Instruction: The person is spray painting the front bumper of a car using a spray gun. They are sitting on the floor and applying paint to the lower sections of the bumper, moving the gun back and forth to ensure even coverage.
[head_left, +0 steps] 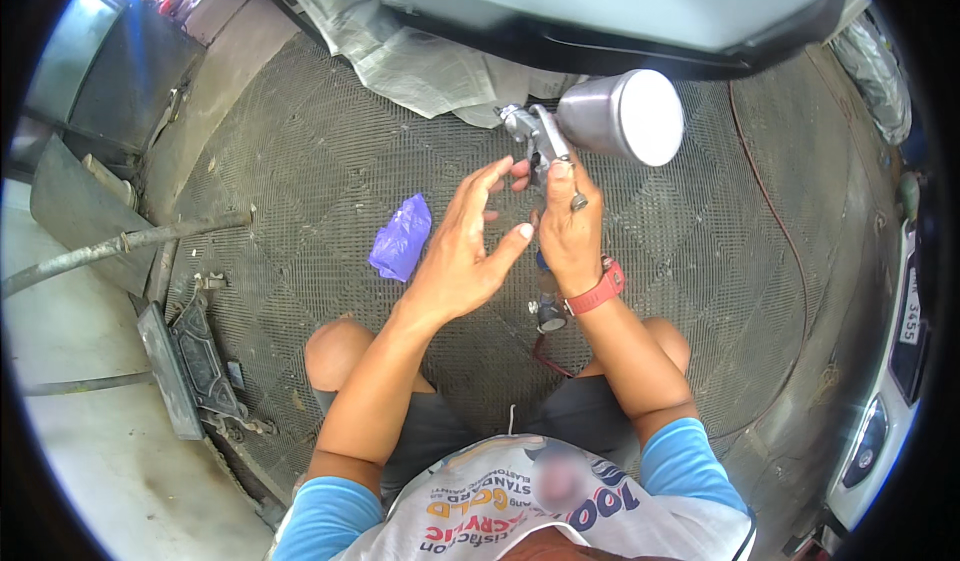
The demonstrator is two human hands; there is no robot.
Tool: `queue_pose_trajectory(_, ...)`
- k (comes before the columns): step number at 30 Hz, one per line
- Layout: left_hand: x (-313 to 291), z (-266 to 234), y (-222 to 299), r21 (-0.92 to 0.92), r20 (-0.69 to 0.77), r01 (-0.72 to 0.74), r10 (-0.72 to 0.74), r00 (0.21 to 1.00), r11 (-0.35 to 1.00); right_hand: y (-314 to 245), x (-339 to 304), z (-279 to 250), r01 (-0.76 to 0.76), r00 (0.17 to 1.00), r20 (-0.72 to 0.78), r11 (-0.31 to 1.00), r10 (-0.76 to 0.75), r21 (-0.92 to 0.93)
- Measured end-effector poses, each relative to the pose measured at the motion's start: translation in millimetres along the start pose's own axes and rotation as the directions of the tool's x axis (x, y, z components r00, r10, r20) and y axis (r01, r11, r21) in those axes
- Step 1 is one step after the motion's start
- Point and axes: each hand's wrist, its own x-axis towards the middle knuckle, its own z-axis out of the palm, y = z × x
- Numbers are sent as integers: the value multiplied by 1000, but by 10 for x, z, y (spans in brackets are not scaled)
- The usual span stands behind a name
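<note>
Right hand (570,236) wrapped around the grip of a metal spray gun (545,141), cup (622,116) tilted up to the right. Left hand (470,246) open beside it, fingers spread, fingertips just short of the gun body, above the mesh floor (300,161).

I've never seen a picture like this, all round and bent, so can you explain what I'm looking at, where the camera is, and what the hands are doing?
The camera sits on a person's head and looks down, so you see their own arms, knees and shirt from above. Its wide lens bends straight edges near the rim. The person squats on a metal mesh floor. The right hand, with a red wristband, grips a paint spray gun whose metal cup sticks out to the side. The left hand is open, fingers spread, just beside the gun, with the fingertips close to it. On the floor lie a crumpled purple bag and sheets of newspaper under a grey car panel. A red hose curves along the right.
</note>
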Motion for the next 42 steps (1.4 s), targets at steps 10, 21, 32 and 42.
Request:
queue_pose_trajectory(10, 380, -801, -1008, -413, 83, 6, 31, 996, 910, -25, 497, 1215, 222, 934, 354, 853, -46, -472)
queue_pose_trajectory(21, 930, -1676, -1917, -618, -364, -19, -265, 893, 786, -1467, 68, 1361, 196, 739, 365, 337, 567, -921)
queue_pose_trajectory(32, 1454, -2939, -2285, -778, 1, 152, -240, 971, 610, -1581, -1513, 903, 205, 895, 157, -72, 417, -976)
queue_pose_trajectory(42, 1499, -2946, -2264, -779, 40, 184, -246, 968, 599, -1159, -1161, 916, 414, 873, 368, -90, 319, -906)
